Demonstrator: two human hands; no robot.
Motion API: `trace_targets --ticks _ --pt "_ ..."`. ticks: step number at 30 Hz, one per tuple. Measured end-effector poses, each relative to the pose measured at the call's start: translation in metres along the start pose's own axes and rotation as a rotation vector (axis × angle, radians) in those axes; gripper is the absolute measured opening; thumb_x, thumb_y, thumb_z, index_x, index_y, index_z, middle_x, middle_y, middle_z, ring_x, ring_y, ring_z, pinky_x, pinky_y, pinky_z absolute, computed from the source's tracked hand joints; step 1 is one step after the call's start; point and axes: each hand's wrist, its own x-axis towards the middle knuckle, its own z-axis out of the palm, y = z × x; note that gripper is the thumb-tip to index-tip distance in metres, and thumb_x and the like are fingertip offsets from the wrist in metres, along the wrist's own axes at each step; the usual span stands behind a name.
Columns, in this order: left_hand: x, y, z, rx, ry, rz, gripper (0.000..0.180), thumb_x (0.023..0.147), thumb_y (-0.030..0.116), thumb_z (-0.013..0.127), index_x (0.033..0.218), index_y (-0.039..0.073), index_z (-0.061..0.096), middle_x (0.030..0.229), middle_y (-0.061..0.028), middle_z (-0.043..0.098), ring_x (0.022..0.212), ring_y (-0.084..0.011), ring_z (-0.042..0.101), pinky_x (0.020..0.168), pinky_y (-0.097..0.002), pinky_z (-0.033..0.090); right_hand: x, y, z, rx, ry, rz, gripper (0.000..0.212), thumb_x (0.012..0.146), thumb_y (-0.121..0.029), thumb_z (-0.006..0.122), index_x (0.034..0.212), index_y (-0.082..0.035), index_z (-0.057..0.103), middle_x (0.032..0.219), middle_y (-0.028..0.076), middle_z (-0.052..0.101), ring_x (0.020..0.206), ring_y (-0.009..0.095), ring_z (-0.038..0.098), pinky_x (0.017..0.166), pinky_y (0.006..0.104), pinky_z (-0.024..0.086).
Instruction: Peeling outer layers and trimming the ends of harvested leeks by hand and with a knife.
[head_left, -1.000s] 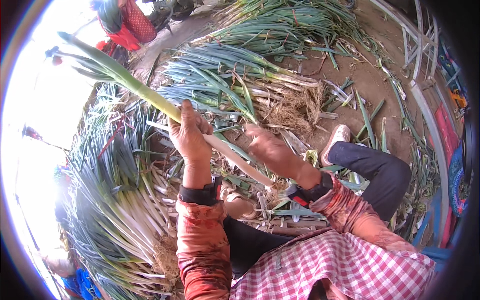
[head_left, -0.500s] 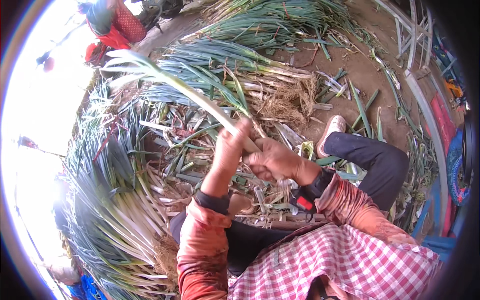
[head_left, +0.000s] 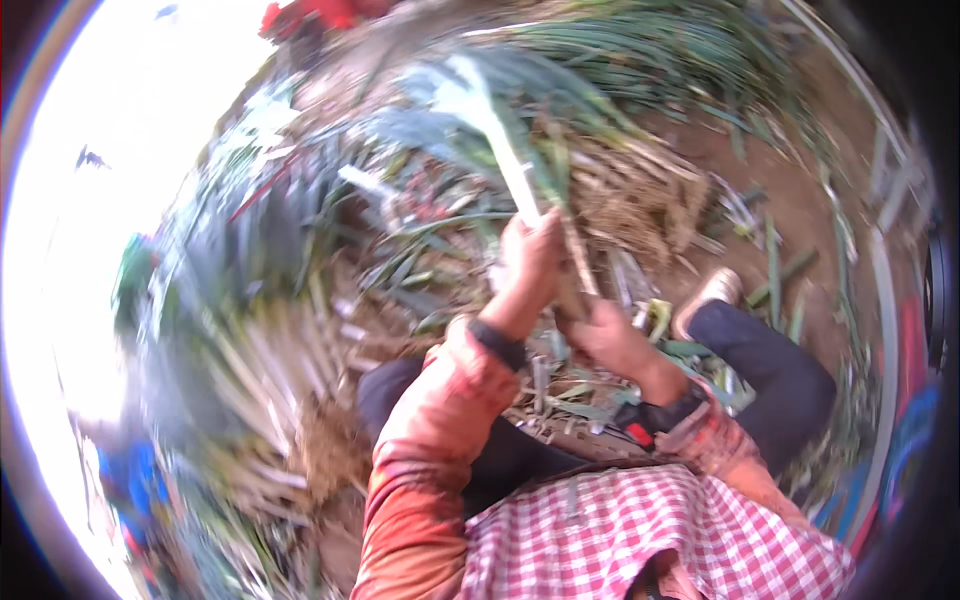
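My left hand [head_left: 533, 255] is wrapped round the pale stalk of a long green onion [head_left: 512, 165]. Its leafy top points up and away, blurred by motion. Lower and to the right, my right hand [head_left: 612, 342] is closed at the stalk's bottom end. A thin brownish-green strip [head_left: 578, 250] runs up from the right hand beside the stalk; whether it is a peeled outer leaf I cannot tell. Beyond my hands lies a bundle of green onions [head_left: 640, 190] with its roots toward the right. A second heap of green onions [head_left: 270, 370] lies at my left, smeared.
Leaf scraps [head_left: 420, 275] litter the ground between my legs and the bundles. More green onions [head_left: 640, 50] lie at the far side. My shoe [head_left: 712, 297] rests on the soil at right. A metal frame [head_left: 885, 330] borders the right side; a red item [head_left: 320, 12] shows far left.
The view has shifted, so the surroundings sit differently. The held green onion now points more steeply away, and its leafy top has swung rightward. Both hands stay closed at the stalk.
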Motion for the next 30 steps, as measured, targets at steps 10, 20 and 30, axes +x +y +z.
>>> trace_targets --ticks 10,20,30 --pt "0.026 0.148 -0.127 0.286 0.232 0.357 0.012 0.077 0.013 0.056 0.072 0.006 0.047 0.049 0.0035 0.038 0.037 -0.0066 0.037 0.033 -0.0223 0.034 -0.023 0.036 -0.025 0.065 -0.122 0.008 0.030 0.087 -0.028 0.044 0.064 -0.008 0.041 0.049 -0.006 0.034 0.040 0.003 0.029 0.036 0.0183 0.025" --pt "-0.076 0.169 -0.366 0.954 0.784 0.133 0.040 0.076 0.037 0.056 0.092 0.000 0.050 0.066 -0.0047 0.050 0.049 -0.0111 0.050 0.040 -0.0242 0.039 -0.017 0.132 -0.134 -0.065 0.393 0.437 0.023 0.084 -0.026 0.046 0.069 -0.009 0.040 0.049 -0.002 0.039 0.034 0.007 0.035 0.029 0.0222 0.027" --pt "-0.112 0.011 -0.389 0.688 0.753 -0.247 0.033 0.079 0.031 0.054 0.093 0.002 0.049 0.070 -0.0057 0.052 0.054 -0.0124 0.052 0.045 -0.0235 0.042 -0.019 0.216 -0.115 -0.783 0.163 0.301 0.024 0.069 -0.018 0.055 0.084 0.000 0.054 0.066 0.013 0.056 0.052 0.020 0.054 0.050 0.0341 0.043"
